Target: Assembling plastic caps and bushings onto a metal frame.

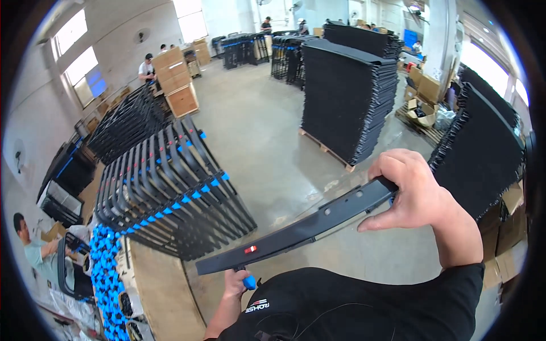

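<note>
A long black metal frame (296,230) with a small red and white label stretches across in front of my body, tilted up toward the right. Its raised right end is in my right hand (409,190), fingers curled over the top and thumb underneath. Below the lower left end, my left hand (232,284) is closed around a part of the frame, next to a blue plastic piece (249,282). Much of the frame's underside is hidden. To the left stands a row of similar black frames (165,165) with blue fittings.
Many blue plastic parts (105,273) lie heaped beside a wooden board (165,290) at lower left. A co-worker (42,256) handles a black frame there. Tall stacks of black panels (341,91) stand on a pallet ahead; more panels (478,153) and cardboard boxes (512,233) are at right.
</note>
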`<state>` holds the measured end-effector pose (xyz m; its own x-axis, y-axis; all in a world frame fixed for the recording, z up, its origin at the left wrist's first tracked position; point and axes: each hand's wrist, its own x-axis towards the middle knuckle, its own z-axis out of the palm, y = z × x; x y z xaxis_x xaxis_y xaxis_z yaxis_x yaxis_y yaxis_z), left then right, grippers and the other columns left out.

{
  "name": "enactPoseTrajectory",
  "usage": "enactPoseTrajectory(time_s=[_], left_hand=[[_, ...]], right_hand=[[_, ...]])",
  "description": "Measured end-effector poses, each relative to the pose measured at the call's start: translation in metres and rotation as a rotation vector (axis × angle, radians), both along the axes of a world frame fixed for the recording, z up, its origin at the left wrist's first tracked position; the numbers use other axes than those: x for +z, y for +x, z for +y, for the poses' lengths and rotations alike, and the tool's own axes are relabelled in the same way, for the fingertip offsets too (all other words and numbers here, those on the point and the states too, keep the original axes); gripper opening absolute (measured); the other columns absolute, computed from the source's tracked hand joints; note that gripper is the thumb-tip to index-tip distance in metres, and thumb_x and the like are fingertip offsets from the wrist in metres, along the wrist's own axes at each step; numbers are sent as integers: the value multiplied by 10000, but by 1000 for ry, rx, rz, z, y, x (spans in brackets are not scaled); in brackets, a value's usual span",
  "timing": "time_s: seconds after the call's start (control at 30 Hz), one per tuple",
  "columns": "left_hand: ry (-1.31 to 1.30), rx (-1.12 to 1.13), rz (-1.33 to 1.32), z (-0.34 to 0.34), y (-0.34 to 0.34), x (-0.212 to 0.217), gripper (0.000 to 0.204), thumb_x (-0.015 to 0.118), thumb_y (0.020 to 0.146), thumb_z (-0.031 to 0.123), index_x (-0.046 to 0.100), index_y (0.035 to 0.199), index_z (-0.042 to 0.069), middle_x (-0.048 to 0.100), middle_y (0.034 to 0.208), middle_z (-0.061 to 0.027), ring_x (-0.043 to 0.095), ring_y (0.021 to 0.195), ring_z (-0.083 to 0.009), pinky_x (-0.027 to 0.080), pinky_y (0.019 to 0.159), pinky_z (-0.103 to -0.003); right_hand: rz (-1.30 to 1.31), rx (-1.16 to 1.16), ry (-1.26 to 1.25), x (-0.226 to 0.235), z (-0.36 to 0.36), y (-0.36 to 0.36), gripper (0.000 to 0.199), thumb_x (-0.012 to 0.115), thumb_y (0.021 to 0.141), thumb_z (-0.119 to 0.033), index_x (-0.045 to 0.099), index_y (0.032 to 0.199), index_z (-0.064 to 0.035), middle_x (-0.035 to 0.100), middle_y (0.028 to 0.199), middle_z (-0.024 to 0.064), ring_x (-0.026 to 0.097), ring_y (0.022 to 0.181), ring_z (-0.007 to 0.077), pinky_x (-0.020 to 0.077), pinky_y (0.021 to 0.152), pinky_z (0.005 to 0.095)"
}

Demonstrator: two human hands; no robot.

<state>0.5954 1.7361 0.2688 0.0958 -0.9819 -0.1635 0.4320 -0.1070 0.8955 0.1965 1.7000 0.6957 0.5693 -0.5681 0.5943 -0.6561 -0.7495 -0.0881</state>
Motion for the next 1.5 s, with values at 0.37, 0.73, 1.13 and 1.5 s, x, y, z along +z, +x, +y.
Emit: enactPoseTrajectory(time_s=[0.37,0.73,1.13,1.5], left_hand=[[-172,-645,260,-226,-39,4,774,795,682,105,479,1387,56,552,1341,-103,489,1318,-243,288,1178,-405],[-498,-799,-13,-460,-156,30,555,768,777,60,516,1271,48,603,1174,-62,563,1137,-166,438,1020,-354],[-546,-409,-508,-648,-214,45,298,746,784,73,621,1055,59,645,946,-34,619,865,-133,523,800,-322],[-404,241,-877,-646,-118,-7,297,747,755,119,672,1038,68,668,898,-129,655,766,-334,541,742,-423]], right_hand=[[63,-664,146,-2,-144,-10,407,912,564,-202,580,757,-66,554,666,86,589,625,294,476,584,380],[-11,-967,27,27,-251,-84,429,885,531,-103,520,754,-73,484,667,19,465,604,130,398,559,274],[-148,-882,101,-55,-461,-247,245,669,605,7,488,756,-62,424,666,8,414,643,107,366,582,268],[-59,-201,245,-118,-790,-141,290,673,653,85,448,773,-55,431,694,33,420,645,152,370,597,279]])
